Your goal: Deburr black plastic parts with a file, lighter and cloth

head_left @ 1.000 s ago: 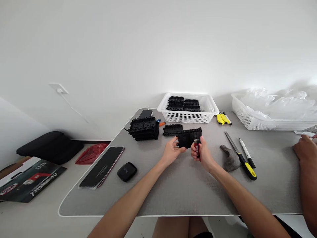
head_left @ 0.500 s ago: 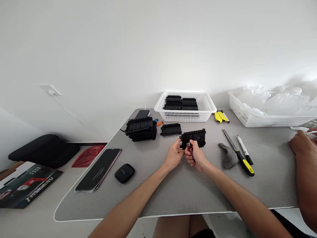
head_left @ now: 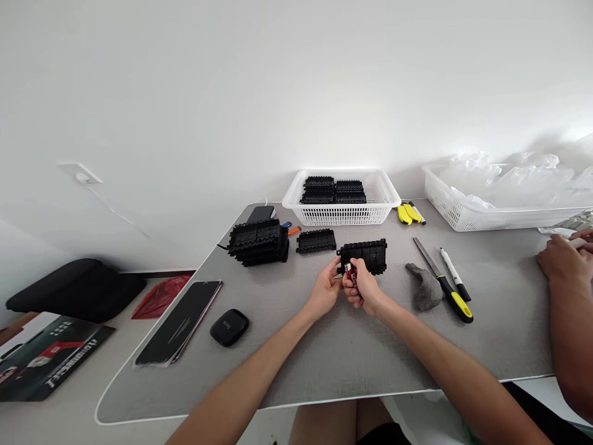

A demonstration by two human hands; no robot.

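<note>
Head view: two bare hands over a grey tabletop (head_left: 352, 358), busy with a flat black plastic panel with toothed edges (head_left: 373, 252).
Left hand (head_left: 326, 288): thumb and fingers look closed on the panel's left end.
Right hand (head_left: 365, 287): wrapped around a small red lighter with a metal top (head_left: 351, 275), right by the panel; can't tell if they touch, and no flame I can see.
Lighter step: I'd call it lighter-to-panel work, probably near that left end.
Panel next: imo it calls for a steady left grip and fingertips off the metal top.
Basket side: tighter; a matching loose black panel (head_left: 316, 241) sits behind-left, white perforated plastic basket (head_left: 345, 216) farther back.
Cloth side: crumpled grey cloth (head_left: 426, 289), then a yellow-and-black-handled metal file (head_left: 443, 282).
Near edge: most room, between the forearms (head_left: 273, 364).
</note>
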